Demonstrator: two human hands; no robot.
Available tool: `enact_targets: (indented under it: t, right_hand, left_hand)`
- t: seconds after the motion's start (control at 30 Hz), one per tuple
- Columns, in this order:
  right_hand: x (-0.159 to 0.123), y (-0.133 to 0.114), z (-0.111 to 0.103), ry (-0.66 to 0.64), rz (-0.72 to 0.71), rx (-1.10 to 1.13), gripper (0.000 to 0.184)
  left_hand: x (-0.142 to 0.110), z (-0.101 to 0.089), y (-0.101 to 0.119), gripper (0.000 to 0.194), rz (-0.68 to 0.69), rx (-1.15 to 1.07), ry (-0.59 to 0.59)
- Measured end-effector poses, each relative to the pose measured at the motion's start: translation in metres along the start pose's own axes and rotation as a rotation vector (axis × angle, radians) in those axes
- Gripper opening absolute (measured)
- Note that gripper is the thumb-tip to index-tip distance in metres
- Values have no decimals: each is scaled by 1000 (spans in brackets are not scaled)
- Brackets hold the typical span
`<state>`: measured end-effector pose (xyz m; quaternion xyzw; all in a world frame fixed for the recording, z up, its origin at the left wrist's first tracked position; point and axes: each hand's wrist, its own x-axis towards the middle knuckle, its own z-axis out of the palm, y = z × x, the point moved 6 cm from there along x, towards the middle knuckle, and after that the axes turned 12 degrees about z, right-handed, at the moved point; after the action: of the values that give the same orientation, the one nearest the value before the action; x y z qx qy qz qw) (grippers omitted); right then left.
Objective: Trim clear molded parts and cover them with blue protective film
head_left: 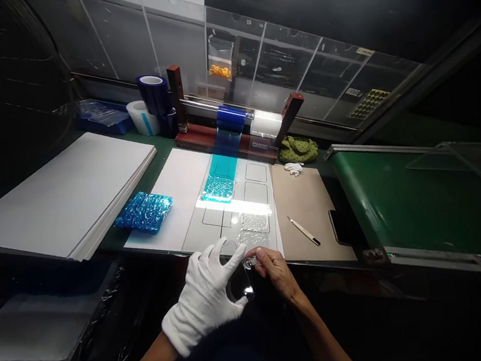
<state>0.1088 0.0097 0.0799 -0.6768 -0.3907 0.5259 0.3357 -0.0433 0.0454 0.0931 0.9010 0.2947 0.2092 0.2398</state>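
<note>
Gloved left hand (203, 297), fingers spread apart, hovers over a clear plastic piece (241, 285) pinched at its corner by the bare right hand (275, 271), fingertips together. Both sit just off a grey template sheet (224, 233) on a green workbench (164, 159), below a clear screen (289, 68).

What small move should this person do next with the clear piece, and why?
Probably lay the clear piece in an empty outline on the grey template. The bare right hand pinches its edge, the gloved left hand is beside it, and two textured clear pieces already lie on the template.
</note>
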Motion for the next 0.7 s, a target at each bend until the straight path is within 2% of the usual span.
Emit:
enact_targets:
  t: [0.07,0.17,0.37,0.47,0.57,0.7]
  right_hand:
    - [-2,0,10,13,-3,-16,46]
    - [-7,-2,18,102,-40,-103,42]
    - [-22,-14,38,409,-139,-715,32]
    - [-26,-14,40,467,-117,-809,34]
    - [-30,-11,30,457,-80,-585,36]
    - [-25,2,23,199,-1,32,43]
  left_hand:
    - [-1,-2,0,91,-11,77,-71]
    - [-1,-7,6,82,-9,196,-172]
    - [12,-3,25,70,-18,500,-380]
    - [20,-1,33,59,9,596,-394]
    - [18,-3,29,67,68,511,-308]
    - [-2,6,9,91,210,93,-65]
